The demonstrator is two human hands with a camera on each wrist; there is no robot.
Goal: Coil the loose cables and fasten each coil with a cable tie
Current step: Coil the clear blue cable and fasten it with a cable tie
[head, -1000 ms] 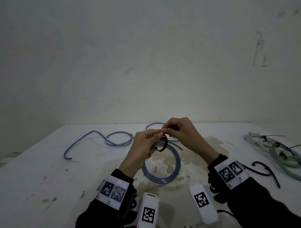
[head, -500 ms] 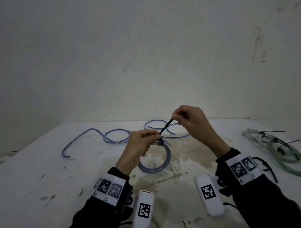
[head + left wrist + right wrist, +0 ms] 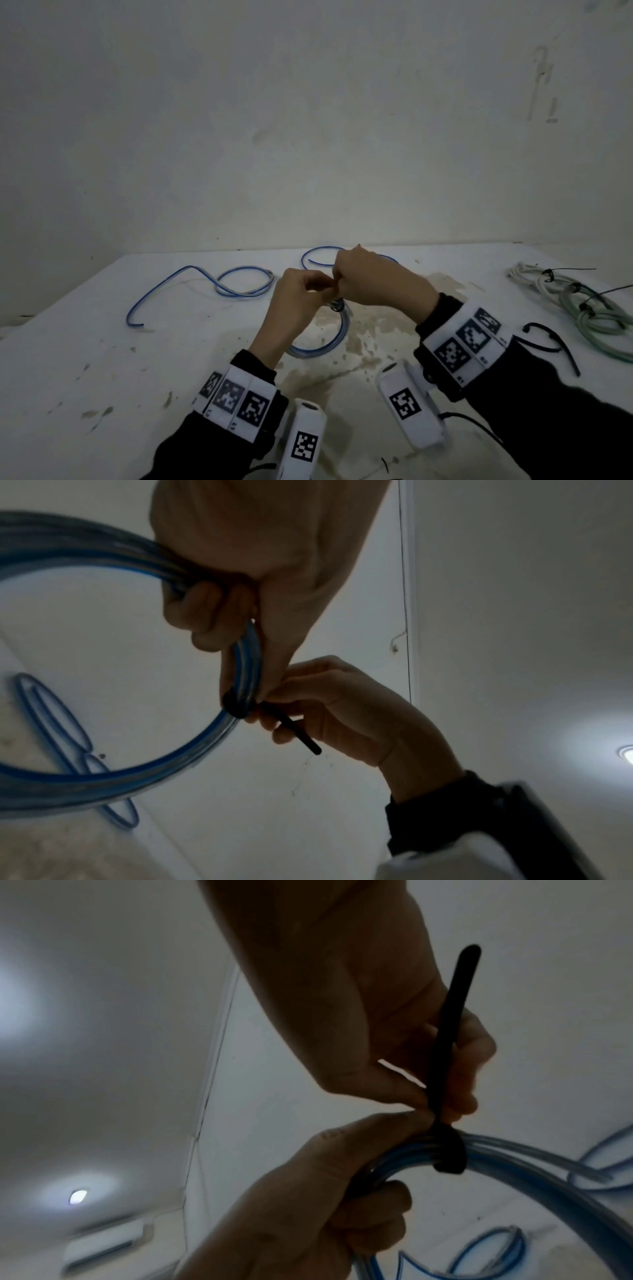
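Observation:
My left hand (image 3: 303, 291) grips a blue cable coil (image 3: 329, 346) lifted just above the white table (image 3: 102, 359). A black cable tie (image 3: 448, 1153) is drawn tight round the coil (image 3: 534, 1172) next to my left thumb. My right hand (image 3: 363, 277) pinches the tie's tail (image 3: 448, 1031) close to the coil, and the tail sticks out past its fingers. In the left wrist view the tie (image 3: 240, 704) wraps the coil (image 3: 113, 772) and its tail (image 3: 298, 734) runs through my right hand (image 3: 329, 702). My left hand (image 3: 232, 607) curls round the strands.
Loose blue cable (image 3: 212, 284) snakes across the far left of the table, another loop (image 3: 318, 255) behind my hands. Tied white and green cable coils (image 3: 582, 301) lie at the right. A spare black cable tie (image 3: 551, 342) rests near my right wrist.
My right hand pulled the tie's tail up and away, then came back down beside my left hand. The tie's loop went from wide to tight round the coil.

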